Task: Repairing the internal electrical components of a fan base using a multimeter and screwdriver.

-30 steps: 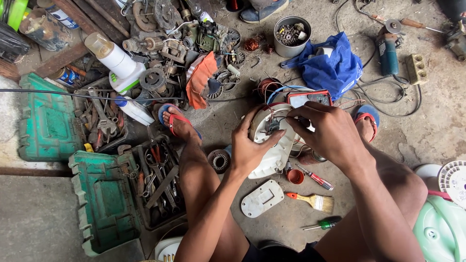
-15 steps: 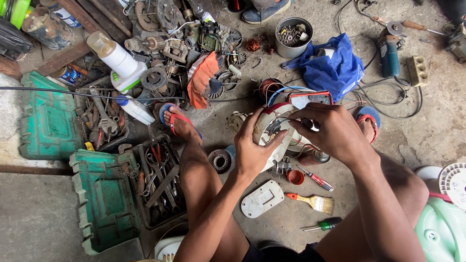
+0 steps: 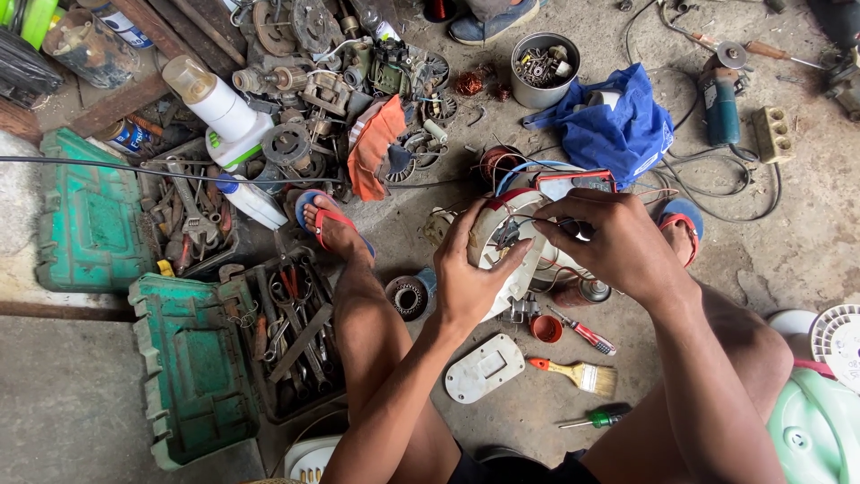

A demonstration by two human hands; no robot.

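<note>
While the person is squatting on the concrete floor [image 3: 788, 233], the left hand [image 3: 470, 278] is cupping a round white appliance housing [image 3: 502, 237], its fingers wrapping the rim from the 7 o'clock side and its thumb pressing on the rim at about 4 o'clock. The housing is sitting at the middle of the view between the 2 sandalled feet, tilted up toward the camera. The right hand [image 3: 618, 242] is coming in from 3 o'clock, its fingers narrowed to a pinch on the dark wires [image 3: 515, 235] at the housing's centre; what exactly they are gripping is too small to tell. The wiring is lying just left of those fingertips, so the right hand is the nearer one. At 6 o'clock a white cover plate [image 3: 484, 367], a red-handled screwdriver [image 3: 587, 333] and a paintbrush [image 3: 578, 373] are lying on the floor. A blue cloth [image 3: 618, 125] is lying at 1 o'clock, and green toolboxes [image 3: 179, 367] full of tools are standing open at 8 o'clock.
</note>
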